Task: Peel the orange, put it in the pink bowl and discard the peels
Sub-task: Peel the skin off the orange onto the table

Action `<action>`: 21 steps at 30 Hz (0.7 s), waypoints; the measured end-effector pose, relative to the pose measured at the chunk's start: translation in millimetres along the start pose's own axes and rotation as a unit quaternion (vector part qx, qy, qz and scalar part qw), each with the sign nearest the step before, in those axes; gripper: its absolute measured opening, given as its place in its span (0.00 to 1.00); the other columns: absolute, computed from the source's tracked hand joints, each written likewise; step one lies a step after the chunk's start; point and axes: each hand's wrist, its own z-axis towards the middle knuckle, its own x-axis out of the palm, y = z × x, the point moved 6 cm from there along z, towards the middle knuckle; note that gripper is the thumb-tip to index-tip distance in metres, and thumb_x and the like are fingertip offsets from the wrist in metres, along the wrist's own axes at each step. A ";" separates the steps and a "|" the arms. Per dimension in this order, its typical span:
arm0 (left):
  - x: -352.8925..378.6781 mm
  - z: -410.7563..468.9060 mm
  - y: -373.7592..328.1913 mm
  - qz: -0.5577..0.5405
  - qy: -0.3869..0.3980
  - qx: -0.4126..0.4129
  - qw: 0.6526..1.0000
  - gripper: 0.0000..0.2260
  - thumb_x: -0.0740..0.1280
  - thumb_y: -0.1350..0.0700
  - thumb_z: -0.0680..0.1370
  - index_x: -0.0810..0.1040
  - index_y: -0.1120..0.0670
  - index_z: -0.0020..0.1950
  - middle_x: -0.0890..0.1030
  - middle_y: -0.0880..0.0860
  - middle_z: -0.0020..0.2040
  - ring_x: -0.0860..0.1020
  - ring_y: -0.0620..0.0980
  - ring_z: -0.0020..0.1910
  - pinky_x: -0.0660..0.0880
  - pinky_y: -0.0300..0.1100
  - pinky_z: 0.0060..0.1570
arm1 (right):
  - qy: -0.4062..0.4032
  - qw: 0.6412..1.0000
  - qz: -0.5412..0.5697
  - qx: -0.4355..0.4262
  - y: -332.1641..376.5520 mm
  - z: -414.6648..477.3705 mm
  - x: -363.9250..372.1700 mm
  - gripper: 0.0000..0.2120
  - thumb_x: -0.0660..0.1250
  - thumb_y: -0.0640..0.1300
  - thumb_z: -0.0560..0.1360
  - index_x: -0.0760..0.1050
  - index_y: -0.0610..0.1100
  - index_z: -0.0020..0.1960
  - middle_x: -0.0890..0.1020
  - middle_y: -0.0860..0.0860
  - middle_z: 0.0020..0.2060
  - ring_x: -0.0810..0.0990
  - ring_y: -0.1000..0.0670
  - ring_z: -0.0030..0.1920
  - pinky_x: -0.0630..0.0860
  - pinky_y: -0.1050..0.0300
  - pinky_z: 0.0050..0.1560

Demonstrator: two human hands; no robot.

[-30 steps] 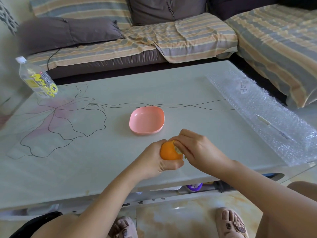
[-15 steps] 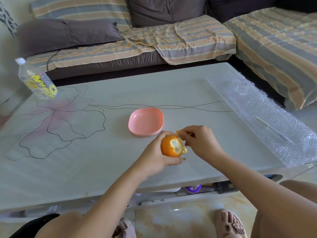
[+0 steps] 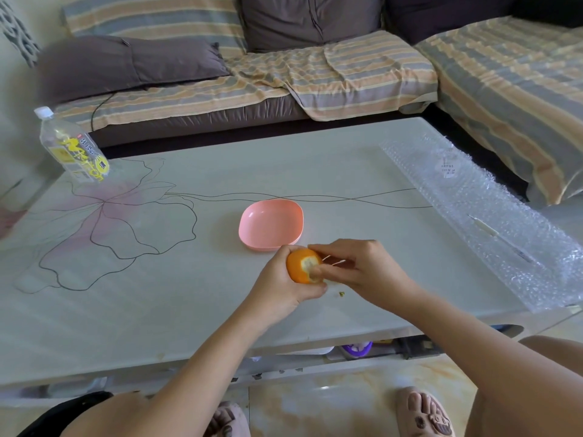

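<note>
Back at the orange since half a second ago — right hand, fingertips closed on its peeled patch; left hand wrapped around the fruit, near the empty pink bowl.

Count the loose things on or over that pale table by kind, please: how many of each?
Round orange fruit, partly peeled, held in both hands: 1
Shallow pink plastic bowl, nothing in it: 1
Clear plastic bottle with yellow label: 1
Clear bubble-wrap sheet: 1
Small dark-green scrap, too small to identify: 1
Total: 5
</note>
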 end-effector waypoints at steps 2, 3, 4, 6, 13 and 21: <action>-0.6 -0.3 -0.2 0.011 0.006 0.007 1.000 0.24 0.76 0.56 0.61 0.73 0.50 0.54 0.78 0.48 0.45 0.77 0.46 0.41 0.76 0.39 0.42 | -0.002 0.998 -0.040 -0.045 3.8 -1.1 -0.1 0.12 0.69 0.47 0.74 0.80 0.50 0.57 0.81 0.47 0.39 0.80 0.50 0.40 0.78 0.52 0.39; -0.5 -0.6 -1.0 0.015 0.010 0.012 1.000 0.23 0.77 0.58 0.61 0.72 0.50 0.53 0.78 0.47 0.44 0.76 0.45 0.40 0.75 0.37 0.41 | -0.001 0.996 -0.063 -0.069 5.9 -1.3 0.2 0.12 0.68 0.47 0.74 0.80 0.49 0.58 0.80 0.47 0.38 0.79 0.49 0.38 0.77 0.54 0.38; -0.1 -1.1 -1.6 0.018 0.013 0.017 1.000 0.22 0.77 0.60 0.63 0.72 0.49 0.52 0.77 0.47 0.43 0.76 0.45 0.39 0.74 0.34 0.38 | 0.002 0.992 -0.090 -0.091 8.3 -1.8 1.0 0.12 0.67 0.46 0.74 0.80 0.48 0.57 0.80 0.47 0.37 0.78 0.50 0.37 0.76 0.56 0.37; 0.6 -2.1 -2.4 0.032 0.014 0.021 0.999 0.21 0.76 0.64 0.64 0.71 0.50 0.50 0.77 0.46 0.41 0.75 0.43 0.37 0.72 0.32 0.35 | 0.005 0.985 -0.136 -0.107 11.4 -3.0 3.8 0.12 0.65 0.45 0.73 0.80 0.44 0.54 0.78 0.46 0.35 0.75 0.49 0.34 0.73 0.56 0.36; 1.9 -3.7 -3.7 0.067 0.000 0.036 0.997 0.22 0.75 0.61 0.63 0.70 0.49 0.51 0.77 0.46 0.41 0.74 0.45 0.36 0.70 0.36 0.34 | -0.020 0.980 -0.170 -0.103 15.1 -1.4 7.2 0.11 0.62 0.40 0.67 0.80 0.38 0.45 0.72 0.43 0.28 0.69 0.44 0.29 0.70 0.48 0.30; -4.6 -7.0 -14.6 0.035 -0.005 0.057 0.998 0.22 0.76 0.64 0.65 0.72 0.51 0.53 0.78 0.47 0.44 0.75 0.39 0.36 0.72 0.31 0.34 | -0.032 0.998 -0.023 -0.053 10.5 -1.4 -1.2 0.13 0.67 0.47 0.73 0.81 0.50 0.57 0.77 0.52 0.34 0.74 0.52 0.33 0.73 0.61 0.34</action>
